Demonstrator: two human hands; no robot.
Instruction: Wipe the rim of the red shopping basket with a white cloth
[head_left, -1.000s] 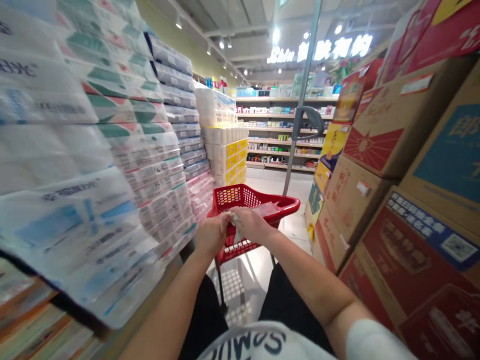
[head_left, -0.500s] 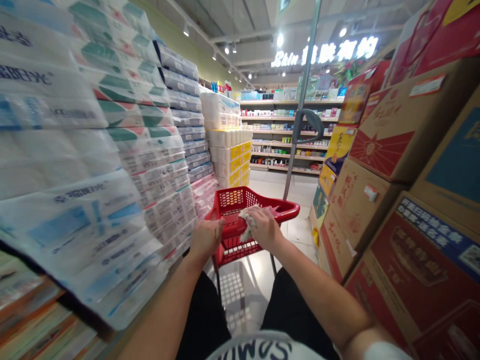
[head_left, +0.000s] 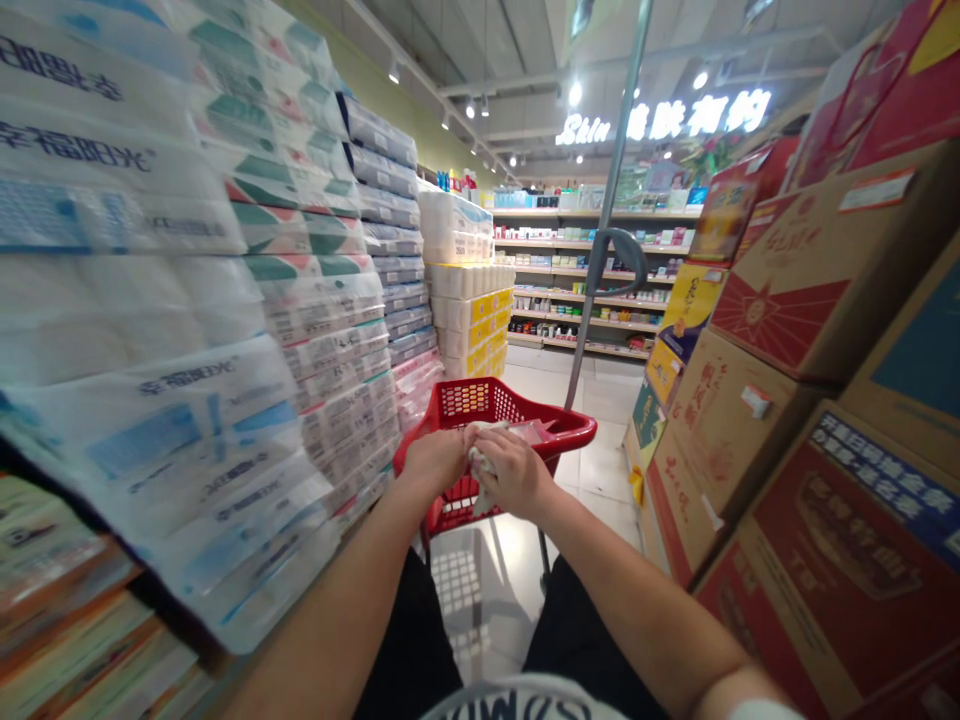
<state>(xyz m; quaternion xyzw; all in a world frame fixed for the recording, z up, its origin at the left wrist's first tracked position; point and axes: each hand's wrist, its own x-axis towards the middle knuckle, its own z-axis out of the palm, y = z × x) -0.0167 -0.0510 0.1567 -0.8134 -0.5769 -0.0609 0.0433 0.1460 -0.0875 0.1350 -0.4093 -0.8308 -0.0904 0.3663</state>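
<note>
A red plastic shopping cart [head_left: 551,412] with a latticed basket stands right in front of me, and a grey pole with a looped grip [head_left: 619,262] rises behind its right side. Bunched over the near rim is a whitish cloth [head_left: 482,490]. My right hand [head_left: 519,470] is closed around the cloth, with part of it hanging below the fingers. My left hand [head_left: 437,460] meets it from the left, its fingers closed at the cloth's edge; the fingertips are partly hidden. Inside the basket, near the right rim, lies something pinkish [head_left: 534,430].
Tall stacks of wrapped tissue packs [head_left: 180,400] line the left side. Cardboard cartons [head_left: 780,290] are piled along the right. Pale floor tiles [head_left: 600,460] run between them toward shelves of small goods [head_left: 577,270] at the back.
My left hand has moved right along the cart's rim and now meets the cloth and my right hand. The right hand keeps the cloth. The view has shifted slightly left.
</note>
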